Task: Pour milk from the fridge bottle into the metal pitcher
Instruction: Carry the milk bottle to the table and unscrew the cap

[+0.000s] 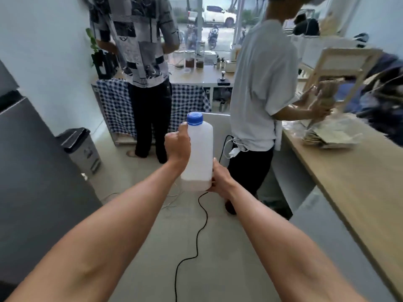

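Pale floor [192, 258] underfoot, with a black cable [197, 243] snaking along its middle and a lidded bin [80, 147] by the left wall. Wooden surface [353, 192] along the right side, bearing a blurred stack of paper bags [331, 134] at its far end.

the see-through white plastic milk bottle [199, 153] with a blue screw cap [194, 119] stands upright in the air, out in front of the person and above the floor. its cap is on. it has flat sides and a narrow top. only a little milk shows, low at the bottom. the left hand [177, 146] grips its upper side, and the right hand [220, 179] holds it at the bottom corner.
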{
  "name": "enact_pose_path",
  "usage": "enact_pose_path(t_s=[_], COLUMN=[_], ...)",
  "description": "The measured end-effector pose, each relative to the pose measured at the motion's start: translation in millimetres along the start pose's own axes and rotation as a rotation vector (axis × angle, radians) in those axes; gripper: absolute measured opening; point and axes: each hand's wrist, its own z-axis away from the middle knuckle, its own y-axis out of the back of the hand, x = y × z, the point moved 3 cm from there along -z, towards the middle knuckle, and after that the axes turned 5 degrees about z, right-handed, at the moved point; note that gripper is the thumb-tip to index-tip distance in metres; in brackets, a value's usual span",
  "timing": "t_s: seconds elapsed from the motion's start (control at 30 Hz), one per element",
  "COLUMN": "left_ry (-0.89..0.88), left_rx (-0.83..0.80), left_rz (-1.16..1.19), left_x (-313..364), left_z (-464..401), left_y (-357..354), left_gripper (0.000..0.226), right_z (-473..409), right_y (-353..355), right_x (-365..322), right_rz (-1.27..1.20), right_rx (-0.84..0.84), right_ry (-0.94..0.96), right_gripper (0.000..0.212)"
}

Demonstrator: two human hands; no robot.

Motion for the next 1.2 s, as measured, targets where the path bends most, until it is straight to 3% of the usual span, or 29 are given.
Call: enact_pose_path(t_s=[0.2, 0.37, 0.5, 0.6, 0.87, 1.2], left_ry=[0.068, 0.101, 0.149, 0.158, 0.231, 0.336], left_rx=[-0.219, -0.393, -0.551, -0.692, -1.031, -1.381], left_rz=[0.032, 0.010, 0.033, 0.034, 0.021, -0.020], left_x=[-25, -44, -52, -54, -70, -92], left_z=[63, 133, 192, 237, 348, 452], left_y=[-131, -236, -309, -352, -431, -476], left_gripper=[0.063, 0.053, 0.054, 0.053, 0.058, 0.061], right_z=[35, 69, 116, 149, 232, 299], right_y=[142, 257, 335, 385, 468, 504], right_x=[16, 44, 58, 76, 132, 189], right_rz=[-0.136, -0.254, -0.273, -0.329, -0.485, -0.747], right_rx=[0.174, 0.370, 0.500, 0.603, 0.867, 1.148], right_ry=[0.018, -0.015, 0.023, 0.029, 0.011, -0.050], right_gripper=[0.043, 0.057, 0.035, 0.033, 0.039, 0.040])
